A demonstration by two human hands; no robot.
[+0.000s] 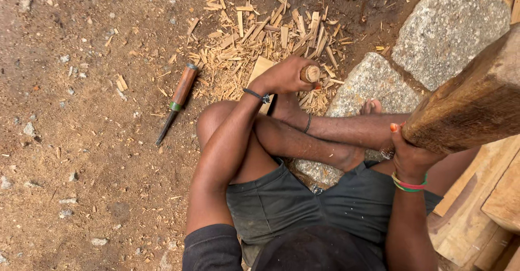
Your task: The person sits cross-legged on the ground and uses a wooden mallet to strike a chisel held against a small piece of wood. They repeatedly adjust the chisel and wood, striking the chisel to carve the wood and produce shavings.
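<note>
here the left hand [284, 76] grips the chisel handle [310, 73], wooden mallet [471, 103] in right hand [410, 154].

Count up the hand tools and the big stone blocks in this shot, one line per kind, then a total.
Chisels: 2, one gripped upright in the left hand by its wooden handle, one spare chisel lying on the dirt
Wooden mallets: 1, the mallet held in the right hand
Large stone blocks: 2
Total: 5

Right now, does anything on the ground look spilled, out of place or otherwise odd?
Wood chips lie scattered over the dirt beyond the left hand, which grips a wooden handle. A spare chisel lies loose on the soil, apart from the pile. The right hand holds a heavy wooden mallet. Nothing looks broken.
</note>
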